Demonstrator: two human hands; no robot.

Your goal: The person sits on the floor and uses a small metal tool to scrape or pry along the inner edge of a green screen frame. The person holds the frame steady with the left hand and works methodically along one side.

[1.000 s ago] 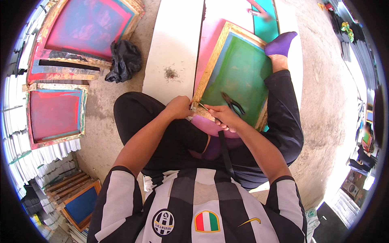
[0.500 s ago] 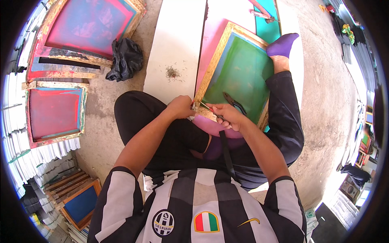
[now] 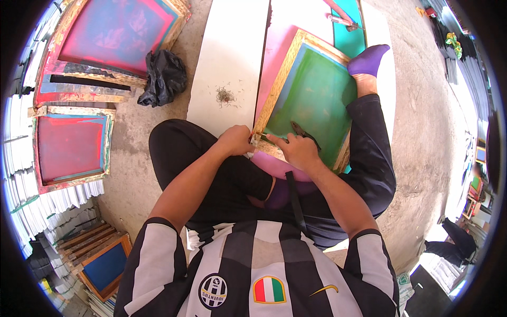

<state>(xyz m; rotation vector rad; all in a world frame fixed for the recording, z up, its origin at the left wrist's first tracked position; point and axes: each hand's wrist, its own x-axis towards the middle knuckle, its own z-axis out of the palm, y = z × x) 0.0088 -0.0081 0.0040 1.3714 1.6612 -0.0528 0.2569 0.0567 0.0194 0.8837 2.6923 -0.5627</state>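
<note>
A screen-printing frame of raw wood with green mesh lies tilted in front of my crossed legs. At its near left corner my left hand is closed on the wood, fingertips partly hidden. Just right of that corner my right hand is wrapped round a screwdriver, its index finger stretched along the thin shaft toward the corner; the hand hides the handle. Dark-handled pliers lie on the mesh beside my right hand, partly covered by it.
A white board bears a small heap of dark bits. A black plastic bag and pink-meshed frames are at the left. My purple-socked foot rests by the frame's right edge. A hammer lies at the far end.
My right hand has turned palm-down over the screwdriver, its index finger now pointing along the shaft, and covers more of the pliers. My left hand stays at the corner.
</note>
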